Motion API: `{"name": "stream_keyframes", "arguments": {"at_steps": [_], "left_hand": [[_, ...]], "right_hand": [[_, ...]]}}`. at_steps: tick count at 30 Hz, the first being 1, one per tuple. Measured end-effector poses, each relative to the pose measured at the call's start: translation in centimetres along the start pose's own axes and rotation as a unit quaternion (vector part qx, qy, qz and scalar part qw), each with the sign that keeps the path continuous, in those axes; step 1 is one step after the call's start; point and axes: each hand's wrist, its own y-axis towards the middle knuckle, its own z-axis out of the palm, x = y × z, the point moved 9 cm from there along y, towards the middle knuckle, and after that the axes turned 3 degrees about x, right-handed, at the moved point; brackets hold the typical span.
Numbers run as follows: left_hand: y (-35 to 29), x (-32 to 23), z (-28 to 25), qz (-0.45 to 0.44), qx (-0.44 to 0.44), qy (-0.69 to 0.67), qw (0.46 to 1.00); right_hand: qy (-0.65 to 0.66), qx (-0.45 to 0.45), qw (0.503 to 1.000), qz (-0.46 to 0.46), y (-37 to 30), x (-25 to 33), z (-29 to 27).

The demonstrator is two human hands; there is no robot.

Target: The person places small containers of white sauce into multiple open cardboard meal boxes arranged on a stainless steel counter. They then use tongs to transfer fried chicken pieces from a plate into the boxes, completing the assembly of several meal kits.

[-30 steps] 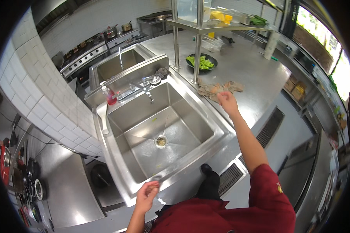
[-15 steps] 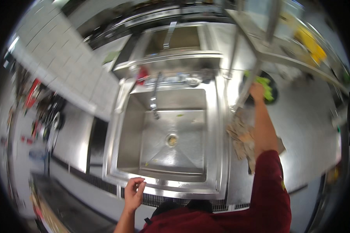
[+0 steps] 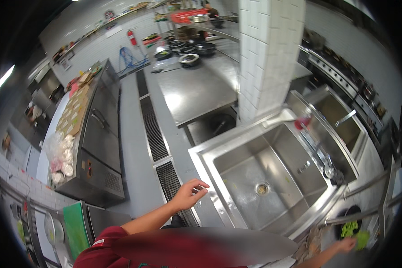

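Observation:
My right hand [image 3: 345, 245] is at the lower right, its fingers closed on a bright green lettuce leaf [image 3: 362, 240]. Close by, a dark round bowl [image 3: 353, 211] holds more lettuce [image 3: 349, 229], partly hidden behind a metal shelf post. Crumpled brown cloth or paper [image 3: 311, 244] lies beside my right forearm. My left hand [image 3: 190, 195] hovers beside the front rim of the steel sink [image 3: 215, 196], fingers loosely bent and apart, with nothing in them. Small green scraps lie in the basin, around a drain with yellowish bits in it.
A white tiled pillar [image 3: 256, 58] stands beyond the sink. Further left, a steel table [image 3: 196, 87] carries stacked pans [image 3: 190, 60]. A floor grate [image 3: 152, 127] runs between that table and a steel refrigerated counter [image 3: 103, 129]. A green cutting board [image 3: 76, 230] lies at the lower left.
My view has swung left, bringing the floor grate and the refrigerated counter into sight. My right hand has come away from over the bowl with a lettuce leaf. My left hand stays empty near the sink.

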Motion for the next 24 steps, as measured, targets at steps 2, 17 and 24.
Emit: {"name": "stream_keyframes", "arguments": {"at_steps": [2, 17, 24], "left_hand": [[-1.4, 2.4, -2.5, -0.007, -0.027, -0.028, 0.999], [-6.4, 14.7, -25.8, -0.09, -0.014, -0.432, 0.897], [-7.4, 23.1, -37.8, -0.005, -0.141, -0.606, 0.783]], "right_hand": [[0.118, -0.016, 0.99, 0.075, -12.8, 14.3, -2.8], [0.325, 0.799, 0.456, 0.218, -94.7, 63.6, -3.2], [0.213, 0.944, 0.109, 0.227, -113.8, 69.8, -6.2]]}}
